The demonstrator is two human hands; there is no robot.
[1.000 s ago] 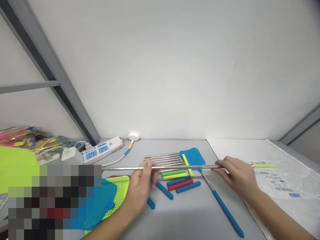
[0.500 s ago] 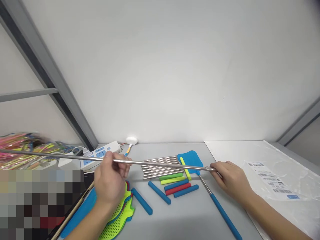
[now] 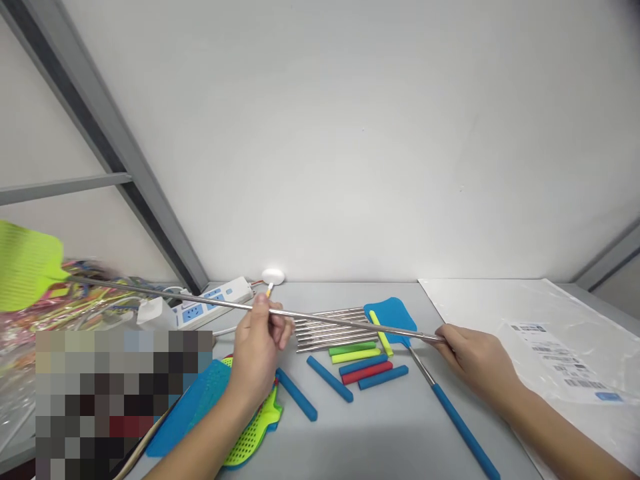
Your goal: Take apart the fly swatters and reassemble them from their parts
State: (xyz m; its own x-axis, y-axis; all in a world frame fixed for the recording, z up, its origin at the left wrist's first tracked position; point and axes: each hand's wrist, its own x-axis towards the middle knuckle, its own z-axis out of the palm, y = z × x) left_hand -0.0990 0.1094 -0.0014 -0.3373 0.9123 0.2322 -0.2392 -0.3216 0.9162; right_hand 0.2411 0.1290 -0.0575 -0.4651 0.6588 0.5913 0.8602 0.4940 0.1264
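Note:
A fly swatter with a long thin metal rod (image 3: 330, 321) and a yellow-green head (image 3: 30, 267) stretches across the view, its head at the far left. My left hand (image 3: 257, 350) pinches the rod near its middle. Around the rod's right end, my right hand (image 3: 475, 357) is closed. Beneath it on the table lie several bare metal rods (image 3: 333, 330) in a row and loose grip sleeves in green (image 3: 353, 349), blue (image 3: 330, 379), red (image 3: 367, 372) and yellow (image 3: 381, 333). A blue fly swatter (image 3: 390, 317) with a blue handle rests near my right hand.
Loose blue swatter heads (image 3: 200, 393) and yellow-green ones (image 3: 255, 427) lie by my left forearm. Behind them are a power strip (image 3: 215, 303) and a pile of bagged colourful items (image 3: 95, 307). A white plastic package (image 3: 550, 347) with labels covers the right side. A wall (image 3: 350, 147) stands behind.
My left hand has slid along the rod toward the right hand, and the swatter's yellow-green head has come into view at the left. The whole scene has shifted slightly right.

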